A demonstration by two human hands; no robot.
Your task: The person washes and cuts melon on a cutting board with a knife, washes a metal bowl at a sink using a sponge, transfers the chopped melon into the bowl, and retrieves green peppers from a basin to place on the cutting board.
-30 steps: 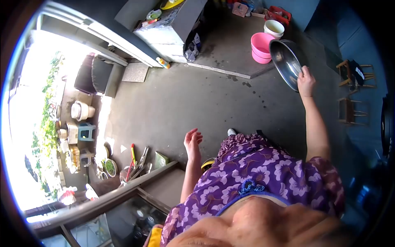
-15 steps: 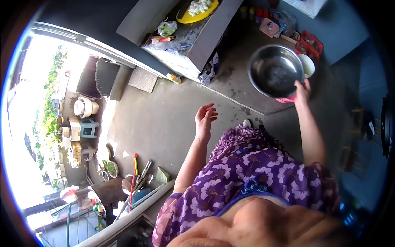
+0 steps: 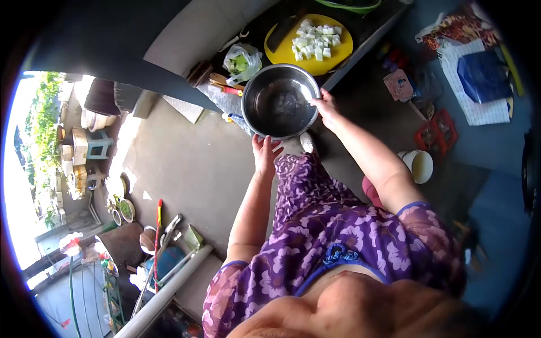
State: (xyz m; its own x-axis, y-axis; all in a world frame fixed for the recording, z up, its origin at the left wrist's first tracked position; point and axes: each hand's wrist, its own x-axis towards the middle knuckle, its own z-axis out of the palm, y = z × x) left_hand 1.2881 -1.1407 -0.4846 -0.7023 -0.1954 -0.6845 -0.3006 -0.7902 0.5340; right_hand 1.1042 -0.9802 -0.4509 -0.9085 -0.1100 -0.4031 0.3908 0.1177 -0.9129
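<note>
A shiny metal basin (image 3: 280,104), with nothing clearly visible inside, is held out in front of me. My right hand (image 3: 327,108) grips its right rim, thumb on the inner side. At the near-left rim, my left hand (image 3: 265,153) has its fingers against the basin's edge, helping hold it. Just beyond the basin, a round yellow cutting board (image 3: 344,53) carries white cubes (image 3: 316,40) of cut food and a dark knife (image 3: 283,34). A plastic bag with green pieces (image 3: 242,63) lies left of the board.
The board and bag rest on a dark counter (image 3: 256,23). To my right, a white bucket (image 3: 420,165) and a red basket (image 3: 437,132) stand on the floor. Stools (image 3: 100,147), potted plants (image 3: 127,209) and long-handled tools (image 3: 158,236) are at my left.
My right hand has brought the basin leftward, from over the floor to the counter's edge. My left hand, free before, has come to the basin's rim. The view has shifted toward the counter.
</note>
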